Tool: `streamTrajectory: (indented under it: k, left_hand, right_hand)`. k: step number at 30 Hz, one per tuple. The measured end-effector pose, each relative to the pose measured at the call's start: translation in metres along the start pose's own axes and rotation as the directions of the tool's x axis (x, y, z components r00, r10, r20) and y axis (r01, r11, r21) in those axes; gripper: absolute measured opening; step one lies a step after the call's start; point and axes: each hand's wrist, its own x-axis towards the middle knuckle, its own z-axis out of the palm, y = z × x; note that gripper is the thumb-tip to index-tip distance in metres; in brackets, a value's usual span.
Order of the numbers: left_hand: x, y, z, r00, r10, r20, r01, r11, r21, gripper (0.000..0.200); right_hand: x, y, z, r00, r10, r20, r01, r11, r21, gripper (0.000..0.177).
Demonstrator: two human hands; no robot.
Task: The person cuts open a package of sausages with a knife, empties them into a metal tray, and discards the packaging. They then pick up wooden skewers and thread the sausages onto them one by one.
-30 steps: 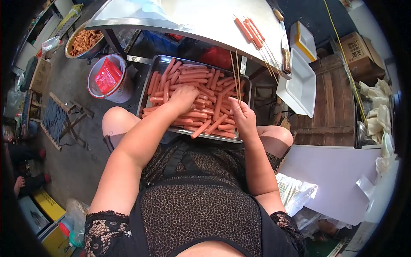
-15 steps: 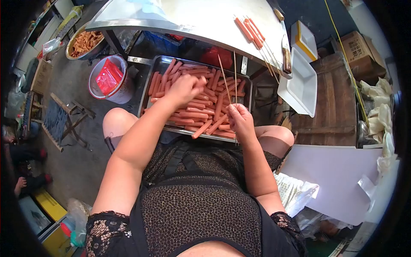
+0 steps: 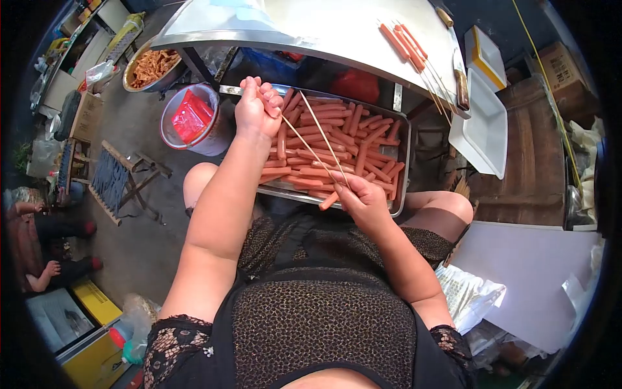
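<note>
My left hand (image 3: 257, 109) is closed with its fingers curled inward, raised over the left edge of the metal tray (image 3: 405, 170). What it holds, if anything, I cannot tell. My right hand (image 3: 364, 200) pinches two thin wooden skewers (image 3: 315, 148) near their lower ends, above the tray's front edge. They spread apart in a narrow V, and the tip of one overlaps the side of my left hand. A heap of pink sausages (image 3: 337, 133) fills the tray in front of my lap.
On the white table (image 3: 324, 26) lie skewered sausages (image 3: 405, 44) and a wooden-handled knife (image 3: 460, 84). White plastic trays (image 3: 483, 129) stand at right. Leftward are a bucket (image 3: 170, 133) with a red package, a basin of food (image 3: 152, 68), a folding stool (image 3: 116, 181) and another person (image 3: 39, 249).
My left hand has risen from the sausages toward the upper left and turned over. The skewers in my right hand have tipped leftward toward it. The whole view has shifted slightly.
</note>
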Motion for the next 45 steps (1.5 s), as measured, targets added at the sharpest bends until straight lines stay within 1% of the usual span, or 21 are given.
streamTrajectory:
  k: [2,4,8,10,13,18,21,23,25,27,29,32,34,35,36,38,40,41,42,43,45]
  left_hand:
    - [0.0,0.001,0.0,0.995,-0.084,-0.057,0.077,0.991,-0.107,0.025]
    - [0.0,0.001,0.002,0.992,-0.11,-0.061,0.102,0.988,-0.119,0.026]
    - [0.002,0.002,0.0,0.986,-0.161,-0.045,0.151,0.972,-0.179,0.027]
    - [0.004,0.003,-0.003,0.988,-0.154,-0.032,0.146,0.975,-0.168,0.028]
    - [0.003,0.003,-0.001,0.989,-0.143,-0.029,0.137,0.978,-0.157,0.027]
    - [0.002,0.002,0.0,0.988,-0.154,-0.024,0.149,0.978,-0.146,0.025]
    - [-0.002,0.001,0.004,0.992,-0.116,-0.055,0.111,0.99,-0.092,0.023]
    - [-0.003,0.0,0.006,0.996,-0.078,-0.047,0.077,0.996,-0.037,0.021]
    - [-0.004,0.0,0.007,0.997,-0.066,-0.041,0.065,0.998,-0.018,0.02]
    - [-0.005,0.001,0.01,0.998,-0.052,-0.036,0.052,0.999,-0.001,0.02]
    - [-0.009,0.001,0.014,1.0,0.006,-0.021,-0.004,0.997,0.075,0.019]
    - [-0.009,0.002,0.015,0.999,0.035,0.012,-0.036,0.993,0.111,0.02]
    - [-0.012,0.0,0.019,0.998,0.056,0.008,-0.056,0.99,0.128,0.02]
    - [-0.014,-0.002,0.021,0.997,0.075,0.005,-0.075,0.986,0.146,0.019]
    - [-0.014,-0.004,0.021,0.997,0.076,0.005,-0.076,0.987,0.144,0.019]
    - [-0.015,-0.007,0.022,0.995,0.095,0.011,-0.095,0.974,0.207,0.022]
    - [-0.018,-0.011,0.023,0.995,0.101,0.005,-0.099,0.971,0.219,0.023]
    - [-0.021,-0.013,0.024,0.997,0.081,-0.017,-0.075,0.971,0.226,0.022]
    - [-0.023,-0.014,0.026,0.997,0.06,-0.04,-0.05,0.971,0.232,0.022]
    - [-0.025,-0.016,0.027,0.998,0.06,-0.027,-0.051,0.966,0.255,0.022]
    - [-0.026,-0.02,0.028,0.997,0.069,-0.025,-0.06,0.964,0.259,0.023]
  right_hand:
    - [0.002,0.001,0.001,1.0,-0.013,-0.006,0.012,1.0,-0.026,0.027]
    - [0.003,-0.001,0.0,0.999,-0.039,0.018,0.04,0.994,-0.104,0.027]
    - [0.004,0.001,0.0,1.0,-0.024,0.004,0.024,0.991,-0.133,0.027]
    - [0.004,0.001,0.0,1.0,0.006,0.009,-0.005,0.997,-0.076,0.027]
    - [0.004,0.002,0.001,1.0,-0.002,0.008,0.003,0.999,-0.045,0.027]
    - [0.005,0.004,0.003,1.0,-0.017,0.01,0.018,0.998,-0.065,0.027]
    - [0.007,0.01,0.003,1.0,-0.001,0.002,0.001,0.998,-0.059,0.027]
    - [0.007,0.018,0.004,1.0,0.014,-0.006,-0.014,0.999,-0.051,0.027]
    - [0.007,0.024,0.005,1.0,0.003,-0.019,-0.003,1.0,0.006,0.028]
    - [0.007,0.023,0.006,1.0,0.015,-0.02,-0.015,1.0,0.005,0.028]
    - [0.007,0.024,0.007,0.999,0.026,-0.022,-0.026,1.0,0.004,0.028]
    - [0.008,0.025,0.009,1.0,-0.005,-0.027,0.005,1.0,0.003,0.028]
    - [0.009,0.023,0.012,1.0,0.005,-0.02,-0.004,0.998,0.07,0.028]
    - [0.01,0.023,0.013,1.0,0.004,-0.02,-0.003,0.998,0.069,0.028]
    - [0.012,0.023,0.014,1.0,0.001,-0.023,0.0,0.999,0.044,0.028]
    - [0.016,0.026,0.015,1.0,-0.004,-0.021,0.005,1.0,0.014,0.028]
    - [0.021,0.029,0.016,0.999,-0.031,-0.027,0.033,0.997,0.07,0.03]
    - [0.023,0.028,0.016,0.999,-0.034,-0.018,0.035,0.997,0.063,0.03]
    - [0.024,0.023,0.017,1.0,0.002,-0.014,-0.001,0.998,0.064,0.03]
    - [0.026,0.02,0.017,0.999,0.037,-0.011,-0.036,0.997,0.065,0.03]
    - [0.03,0.023,0.016,1.0,0.024,-0.005,-0.023,0.999,0.044,0.03]
